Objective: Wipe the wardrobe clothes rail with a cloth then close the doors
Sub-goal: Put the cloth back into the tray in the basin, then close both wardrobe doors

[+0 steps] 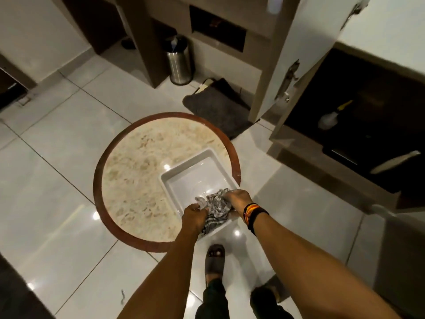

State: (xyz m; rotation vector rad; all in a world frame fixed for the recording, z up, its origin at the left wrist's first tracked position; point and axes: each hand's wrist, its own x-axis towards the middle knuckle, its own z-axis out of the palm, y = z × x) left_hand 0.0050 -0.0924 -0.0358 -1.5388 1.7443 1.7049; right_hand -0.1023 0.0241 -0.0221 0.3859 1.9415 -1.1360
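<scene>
Both hands meet over a white plastic tray (184, 178) that sits on the right, near edge of a round table (135, 166) with a mottled beige marble-look top and a reddish-brown rim; the tray's near corner overhangs that rim. In the tray's near corner lies a grey-and-white checked cloth (217, 207), bunched and twisted; the left hand (194, 216) has its fingers curled shut around the cloth's left end, and the right hand (238, 199) has its fingers closed over the cloth's right end from above, so the fabric is gripped between the two; the right wrist carries a black band and red-and-yellow threads (251, 211). Below the arms, a foot in a dark slide sandal (215, 257) stands on the glossy pale floor tiles (57, 180), close to the table's near edge. To the right, a white wardrobe door (305, 54) stands open, metal hinges showing on its edge; beside it the dark interior of the wardrobe's lower part (372, 125) holds a pale spray bottle (331, 117) with a yellow nozzle; the clothes rail cannot be made out. Beyond the table, a dark grey mat (216, 107) lies on the floor, and a stainless-steel bin (179, 63) stands against brown shelving.
</scene>
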